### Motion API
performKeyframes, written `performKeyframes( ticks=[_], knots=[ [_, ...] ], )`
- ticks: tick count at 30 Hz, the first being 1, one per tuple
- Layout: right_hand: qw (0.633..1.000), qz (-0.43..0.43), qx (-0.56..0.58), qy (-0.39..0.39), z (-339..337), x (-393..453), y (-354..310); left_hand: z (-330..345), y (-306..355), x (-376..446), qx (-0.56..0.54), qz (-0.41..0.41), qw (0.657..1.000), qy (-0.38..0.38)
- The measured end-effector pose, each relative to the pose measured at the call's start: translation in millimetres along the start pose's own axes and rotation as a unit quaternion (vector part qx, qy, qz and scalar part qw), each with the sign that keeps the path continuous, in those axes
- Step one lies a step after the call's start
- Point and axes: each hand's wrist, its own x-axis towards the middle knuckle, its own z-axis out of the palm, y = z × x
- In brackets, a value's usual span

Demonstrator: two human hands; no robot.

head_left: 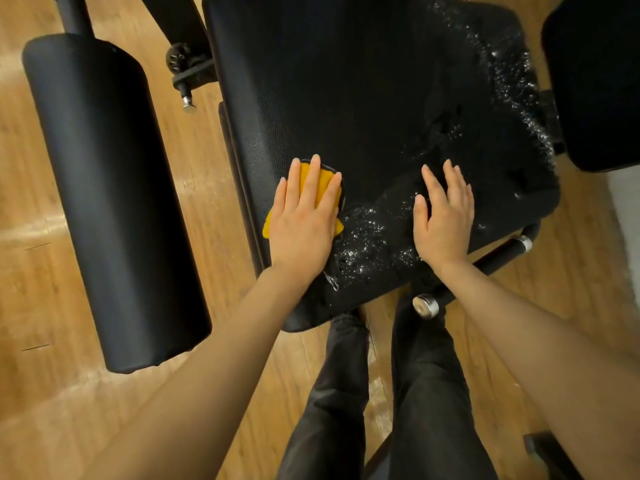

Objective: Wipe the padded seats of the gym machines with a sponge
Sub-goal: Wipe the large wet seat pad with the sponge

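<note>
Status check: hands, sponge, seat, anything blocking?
Left hand flat, pressing yellow sponge onto seat. Right hand open, flat on the pad. Suds between the hands and along the right edge. Nothing blocking.

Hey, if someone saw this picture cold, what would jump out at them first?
The yellow sponge stands out most, pressed flat under the left hand near the left edge of the black padded seat. Next come the white soapy suds streaked between the two hands and along the seat's right side. The right hand lies flat on the wet pad, fingers spread.
</note>
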Motion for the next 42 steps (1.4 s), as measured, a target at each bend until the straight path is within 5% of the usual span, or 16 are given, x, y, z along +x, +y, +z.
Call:
performKeyframes(
  ticks=[10, 14, 19, 24, 30, 35, 42],
  knots=[
    [1.0, -0.005, 0.001, -0.007, -1, 0, 0, 5, 16, -144, -0.031, -0.03, 0.998, -0.053],
    [1.0, -0.002, -0.003, -0.01, -2, 0, 1, 2, 10, -93, 0.012, 0.009, 0.999, -0.041],
    [1.0, -0.005, 0.004, -0.006, -1, 1, 2, -4, 8, 2, 0.001, -0.04, 0.999, -0.023],
    [1.0, -0.004, 0.01, -0.007, 0, 1, 3, -1, 22, -33, -0.019, -0.058, 0.998, -0.004],
    [1.0, -0.005, 0.013, -0.011, 0, 1, 4, 8, 43, -127, -0.013, -0.064, 0.996, -0.067],
    [1.0, -0.008, 0.001, -0.008, 1, 2, 5, 3, 34, -69, 0.027, -0.011, 0.997, -0.065],
    [1.0, -0.008, 0.005, -0.006, 1, 2, 5, 1, 37, 21, 0.014, -0.059, 0.998, -0.034]
  ],
)
